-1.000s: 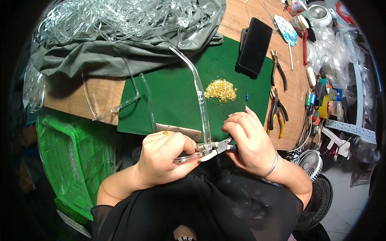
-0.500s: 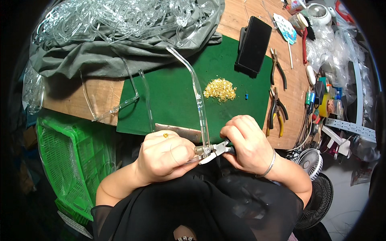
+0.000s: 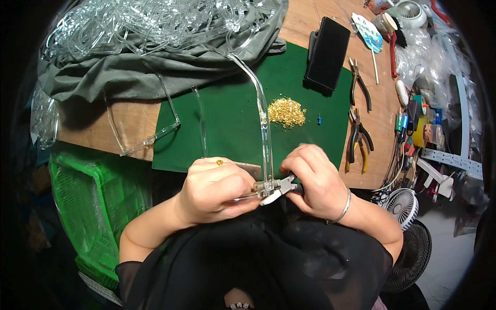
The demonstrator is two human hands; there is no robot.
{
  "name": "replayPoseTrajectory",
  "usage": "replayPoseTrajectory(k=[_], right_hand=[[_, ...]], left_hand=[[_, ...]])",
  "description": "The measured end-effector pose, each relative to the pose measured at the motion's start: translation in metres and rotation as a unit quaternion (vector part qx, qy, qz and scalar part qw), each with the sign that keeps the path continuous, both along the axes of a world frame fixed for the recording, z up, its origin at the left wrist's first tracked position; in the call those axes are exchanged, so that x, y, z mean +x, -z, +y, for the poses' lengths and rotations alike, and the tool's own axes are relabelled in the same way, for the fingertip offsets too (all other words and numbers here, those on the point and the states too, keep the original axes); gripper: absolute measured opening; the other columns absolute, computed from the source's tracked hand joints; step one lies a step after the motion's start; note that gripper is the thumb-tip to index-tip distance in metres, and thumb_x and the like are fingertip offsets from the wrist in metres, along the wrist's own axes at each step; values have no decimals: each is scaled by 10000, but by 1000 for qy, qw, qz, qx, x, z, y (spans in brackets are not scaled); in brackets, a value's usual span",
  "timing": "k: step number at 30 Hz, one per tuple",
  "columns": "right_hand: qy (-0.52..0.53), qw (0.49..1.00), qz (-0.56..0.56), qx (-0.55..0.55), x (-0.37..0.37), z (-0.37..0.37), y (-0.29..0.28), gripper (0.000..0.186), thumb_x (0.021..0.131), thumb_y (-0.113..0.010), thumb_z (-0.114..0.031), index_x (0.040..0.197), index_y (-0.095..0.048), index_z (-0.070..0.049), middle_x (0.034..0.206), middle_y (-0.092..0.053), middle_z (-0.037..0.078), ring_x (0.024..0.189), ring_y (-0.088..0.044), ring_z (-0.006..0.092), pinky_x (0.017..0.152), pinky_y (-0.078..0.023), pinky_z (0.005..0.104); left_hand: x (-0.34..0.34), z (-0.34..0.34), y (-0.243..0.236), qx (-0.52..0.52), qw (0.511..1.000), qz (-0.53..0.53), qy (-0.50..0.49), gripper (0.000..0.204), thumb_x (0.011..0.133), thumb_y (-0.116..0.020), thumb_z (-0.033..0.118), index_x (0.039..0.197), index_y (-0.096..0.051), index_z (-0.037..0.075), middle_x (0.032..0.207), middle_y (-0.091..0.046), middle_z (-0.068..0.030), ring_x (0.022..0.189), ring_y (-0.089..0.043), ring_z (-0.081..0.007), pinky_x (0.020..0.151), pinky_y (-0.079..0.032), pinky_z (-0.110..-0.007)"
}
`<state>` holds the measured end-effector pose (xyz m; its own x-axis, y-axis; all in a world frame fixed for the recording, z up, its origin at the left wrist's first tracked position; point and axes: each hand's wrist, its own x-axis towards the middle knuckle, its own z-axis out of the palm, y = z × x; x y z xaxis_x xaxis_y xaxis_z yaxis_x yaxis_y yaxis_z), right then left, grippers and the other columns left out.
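My left hand [image 3: 217, 191], with a gold ring, is closed on the lower end of a clear bent tube [image 3: 267, 147] that rises over the green mat [image 3: 232, 134]. My right hand [image 3: 315, 181] grips metal cutters [image 3: 284, 185], whose jaws are at the tube's bottom joint. Whether the jaws are closed on it is too small to tell. A pile of gold flakes [image 3: 285, 111] and a blue pin [image 3: 319, 119] lie on the mat, just beyond my hands. A thinner clear tube [image 3: 201, 116] lies left of the upright one.
A grey cloth [image 3: 103, 77] with tangled clear frames [image 3: 144, 23] covers the back left; a green crate [image 3: 88, 206] stands below. Rightward are a phone [image 3: 326, 54], black pliers [image 3: 359, 88], more pliers [image 3: 356, 137], a paddle sign [image 3: 368, 36], cables, plastic bags and fans [image 3: 400, 206].
Both hands, the cutters and the held tube have shifted slightly up in the picture, the left hand also rightward. My right hand's fingers are more curled than a second ago.
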<state>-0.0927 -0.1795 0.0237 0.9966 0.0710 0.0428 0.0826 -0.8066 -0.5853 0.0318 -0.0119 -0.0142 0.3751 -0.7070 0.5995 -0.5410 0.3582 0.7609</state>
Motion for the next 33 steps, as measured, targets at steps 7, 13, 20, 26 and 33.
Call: replayPoseTrajectory(k=[7, 13, 20, 26, 33], right_hand=[[2, 997, -16, -73, 3, -2, -10, 456, 569, -714, -90, 972, -510, -31, 954, -512, 117, 996, -512, 310, 935, -355, 531], [1, 998, -1, -61, 2, -2, -8, 461, 570, -716, -93, 977, -509, -32, 986, -507, 123, 1037, -496, 323, 940, -347, 545], [13, 999, -5, -52, 4, 0, -6, 451, 574, -709, -81, 973, -504, -33, 1019, -496, 132, 1075, -477, 339, 942, -341, 554], [-2, 1000, 12, -12, 6, 0, -6, 412, 577, -705, -74, 937, -507, -37, 950, -504, 138, 973, -516, 329, 876, -401, 480], [-1, 1000, 11, -17, 5, -2, 8, 333, 577, -708, -78, 846, -515, -47, 787, -488, 95, 744, -496, 277, 680, -411, 355]], left_hand=[[-7, 7, -12, 82, 995, -15, -57, 260, 558, -749, 54, 624, -498, 66, 613, -582, -42, 545, -607, -193, 522, -490, -270], [-6, 6, -11, 82, 995, -19, -56, 252, 560, -746, 50, 624, -503, 64, 606, -582, -46, 545, -608, -190, 507, -483, -267], [-6, 7, -12, 79, 995, -20, -59, 245, 566, -744, 48, 623, -506, 64, 594, -578, -49, 518, -587, -186, 497, -475, -269], [-7, 9, -11, 90, 994, -2, -60, 248, 565, -750, 55, 632, -512, 63, 589, -571, -49, 510, -580, -186, 495, -473, -265], [-3, 1, 0, 35, 999, 12, -33, 238, 569, -747, 50, 658, -526, 42, 593, -572, -56, 521, -594, -210, 512, -491, -277]])
